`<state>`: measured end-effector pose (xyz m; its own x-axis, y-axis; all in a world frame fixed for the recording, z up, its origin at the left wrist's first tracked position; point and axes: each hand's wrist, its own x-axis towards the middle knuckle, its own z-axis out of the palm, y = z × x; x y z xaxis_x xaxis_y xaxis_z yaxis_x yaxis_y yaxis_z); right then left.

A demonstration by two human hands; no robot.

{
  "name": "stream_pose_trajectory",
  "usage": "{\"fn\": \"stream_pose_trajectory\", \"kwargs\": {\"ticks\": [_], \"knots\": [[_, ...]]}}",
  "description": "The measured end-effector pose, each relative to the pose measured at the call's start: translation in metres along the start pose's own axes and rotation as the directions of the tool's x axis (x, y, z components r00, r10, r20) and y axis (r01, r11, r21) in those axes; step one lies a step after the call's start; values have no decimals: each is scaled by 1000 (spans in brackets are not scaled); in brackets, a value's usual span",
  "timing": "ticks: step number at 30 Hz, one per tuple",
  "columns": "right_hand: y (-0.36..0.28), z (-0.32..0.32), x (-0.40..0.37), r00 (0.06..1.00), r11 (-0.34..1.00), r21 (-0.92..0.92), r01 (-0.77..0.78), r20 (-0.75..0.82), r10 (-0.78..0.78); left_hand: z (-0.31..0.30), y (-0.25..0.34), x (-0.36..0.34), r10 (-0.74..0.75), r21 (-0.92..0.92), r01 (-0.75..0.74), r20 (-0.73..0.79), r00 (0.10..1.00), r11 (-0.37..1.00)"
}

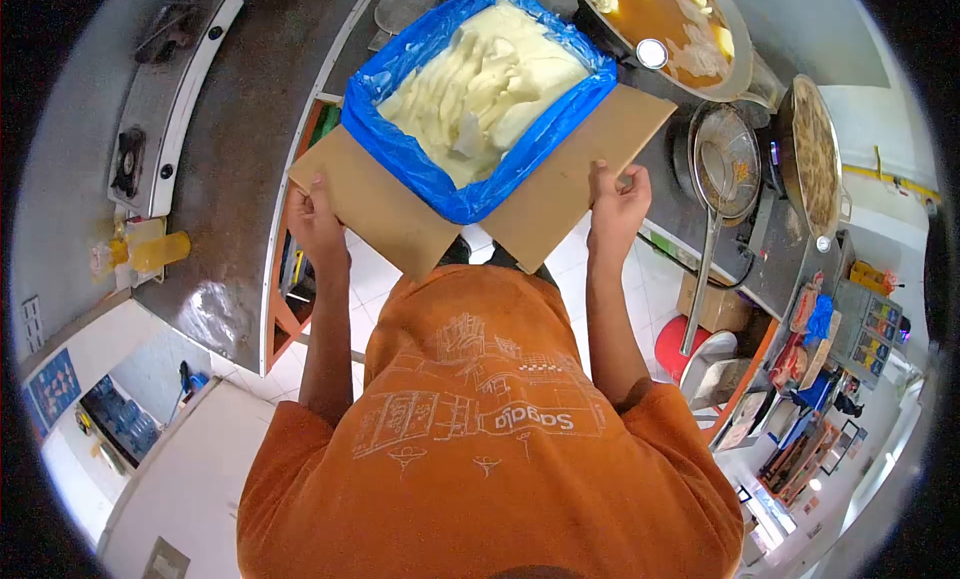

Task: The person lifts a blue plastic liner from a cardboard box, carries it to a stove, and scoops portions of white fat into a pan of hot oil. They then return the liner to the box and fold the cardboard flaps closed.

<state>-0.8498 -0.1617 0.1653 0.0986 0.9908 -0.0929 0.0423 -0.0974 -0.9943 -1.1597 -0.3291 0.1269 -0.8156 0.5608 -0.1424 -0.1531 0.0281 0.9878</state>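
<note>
A cardboard box (570,164) lined with a blue plastic bag (460,201) is in front of my body. Inside the bag lies a creamy, pale yellow mass (490,84), like margarine or shortening, its surface scraped into ridges. My left hand (317,224) pinches the outer edge of the left flap, thumb on top and fingers underneath. On the other side, my right hand (618,207) grips the edge of the right flap the same way. Both flaps are folded outward, and their inner corners come close together near my waist.
At the upper right stands a large pan (660,24) of brown liquid with pale lumps. Beside it are a long-handled strainer (725,164) and a wok of dark oil (810,159). A gas stove (175,99) and yellow bottles (160,249) occupy the left. A red stool-like object (677,349) is lower right.
</note>
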Motion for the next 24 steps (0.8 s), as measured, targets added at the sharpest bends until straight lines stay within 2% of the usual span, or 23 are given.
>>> {"fn": "stream_pose_trajectory", "kwargs": {"ticks": [2,4,7,9,11,13,14,15,17,18,19,21,23,24], "knots": [[-13,7,-3,998,996,-85,4,70,2,4,19,6,-1,95,-6,73,997,995],[-19,26,-13,996,990,-132,50,75,-40,8,33,8,-35,200,8,133,991,980],[-12,39,-18,990,985,-133,114,104,-100,12,4,35,-40,-257,41,10,999,965],[-2,35,-16,989,984,-136,117,105,-103,-17,-74,75,-211,-474,337,299,931,813],[-4,37,-11,995,999,-7,37,89,-37,-14,-89,107,-303,-490,551,496,814,675],[-16,38,-13,994,986,143,-89,72,79,14,-62,114,-419,-379,688,581,697,619],[-19,38,-11,975,958,194,-209,119,189,23,-52,119,-458,-389,727,585,669,565],[-19,42,-12,982,972,181,-152,137,128,32,-44,125,-494,-401,762,589,639,509],[-18,58,-23,985,986,163,-35,175,7,46,-32,135,-501,-370,790,623,601,488],[-35,72,-34,976,926,314,-209,132,176,52,-28,139,-476,-326,786,652,590,526],[-30,70,-33,960,916,295,-272,151,236,56,-24,141,-455,-281,778,681,574,561],[-24,65,-26,918,886,253,-389,188,350,62,-15,139,-254,-152,458,663,704,876],[-25,59,-31,923,876,297,-381,184,338,67,-12,133,-223,-211,469,670,708,857],[-23,51,-32,921,880,285,-380,197,335,70,-12,129,-295,-331,647,686,665,687]]}}
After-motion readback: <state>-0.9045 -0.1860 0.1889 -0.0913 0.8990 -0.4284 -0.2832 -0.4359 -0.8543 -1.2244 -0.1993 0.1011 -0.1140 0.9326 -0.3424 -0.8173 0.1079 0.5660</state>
